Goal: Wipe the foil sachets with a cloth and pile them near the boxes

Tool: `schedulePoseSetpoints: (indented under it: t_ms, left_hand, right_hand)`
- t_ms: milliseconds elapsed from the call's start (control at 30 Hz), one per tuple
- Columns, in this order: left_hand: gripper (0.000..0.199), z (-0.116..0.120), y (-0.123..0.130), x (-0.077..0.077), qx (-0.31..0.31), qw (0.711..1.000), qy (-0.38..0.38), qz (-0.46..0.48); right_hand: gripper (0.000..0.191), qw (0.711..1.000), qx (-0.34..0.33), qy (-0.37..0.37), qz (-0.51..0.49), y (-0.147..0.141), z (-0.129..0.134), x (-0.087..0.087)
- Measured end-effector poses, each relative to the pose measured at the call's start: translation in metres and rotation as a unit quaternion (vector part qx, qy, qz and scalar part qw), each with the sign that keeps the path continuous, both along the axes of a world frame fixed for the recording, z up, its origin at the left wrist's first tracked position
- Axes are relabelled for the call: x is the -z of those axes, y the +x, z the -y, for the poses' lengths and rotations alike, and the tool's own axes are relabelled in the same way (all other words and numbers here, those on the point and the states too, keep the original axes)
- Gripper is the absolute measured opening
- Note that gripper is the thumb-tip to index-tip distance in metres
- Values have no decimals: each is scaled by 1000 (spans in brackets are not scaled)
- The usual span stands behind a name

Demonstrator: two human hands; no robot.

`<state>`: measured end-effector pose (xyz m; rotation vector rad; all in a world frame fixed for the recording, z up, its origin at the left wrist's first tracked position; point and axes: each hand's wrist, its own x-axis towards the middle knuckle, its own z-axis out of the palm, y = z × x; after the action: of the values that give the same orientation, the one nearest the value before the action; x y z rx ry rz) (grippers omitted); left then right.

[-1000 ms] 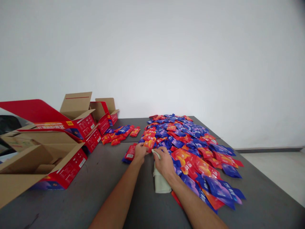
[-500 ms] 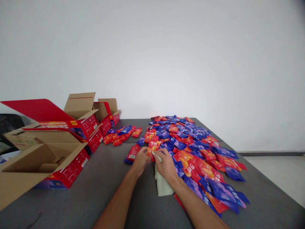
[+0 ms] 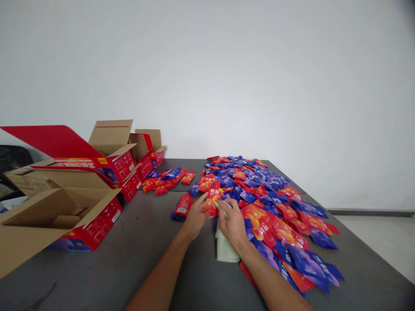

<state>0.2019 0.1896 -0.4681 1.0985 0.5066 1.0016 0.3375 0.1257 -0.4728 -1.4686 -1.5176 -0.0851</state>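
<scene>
Compared with one second earlier, the left hand (image 3: 194, 221) has turned, its thumb now showing at the lower left of a red-and-orange packet (image 3: 213, 198), which it holds in a narrow grip. The packet is tilted up in front of the large heap of packets (image 3: 259, 181). The right hand (image 3: 232, 222), as before, pinches a pale cloth (image 3: 227, 249), now at the packet's lower right edge; the cloth's lower end hangs toward the dark tabletop (image 3: 142, 263). A red packet (image 3: 183, 204) lies over a blue one just left of the hands; a smaller group of packets (image 3: 164, 181) lies farther back. Open cartons (image 3: 102, 222) line the left side. Beyond are a plain white wall (image 3: 207, 77), a dark skirting strip (image 3: 372, 213) and pale floor (image 3: 385, 235).
</scene>
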Motion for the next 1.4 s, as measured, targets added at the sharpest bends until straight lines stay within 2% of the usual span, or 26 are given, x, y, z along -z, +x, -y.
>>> schedulePoseSetpoints:
  t_ms: [100, 267, 367, 567, 733, 800, 1000, 1200, 1400]
  left_hand:
    - [86, 2, 2, 1, -2, 1000, 20, -7]
    - [81, -4, 1, 4, -18, 998, 54, -7]
    - [79, -4, 1, 5, -16, 995, 90, -28]
    - [83, 0, 5, 10, 11, 979, 182, -92]
    - [78, -6, 1, 11, -28, 965, 227, -132]
    - [80, -6, 0, 11, -27, 964, 229, -134]
    - [81, -1, 4, 10, 13, 965, 236, -112]
    - [78, -4, 0, 11, -8, 974, 204, -102]
    - [75, 0, -1, 5, 1, 978, 174, -115]
  right_hand:
    - [30, 1000, 17, -9, 20, -4, 4, -2]
    - [31, 997, -38, -24, 56, -18, 7, 0]
    - [32, 997, -52, -23, 51, -16, 6, -1]
    - [30, 1000, 13, 12, 15, -5, 6, -6]
    - [28, 998, -60, -4, 35, -15, 7, -6]
    - [28, 998, -50, 6, 24, -13, 6, -7]
    - [27, 997, 54, 43, -21, 8, 4, -14]
    - [27, 999, 18, 41, -12, 2, 3, -11]
    - [26, 992, 74, 93, -37, 21, 2, -22]
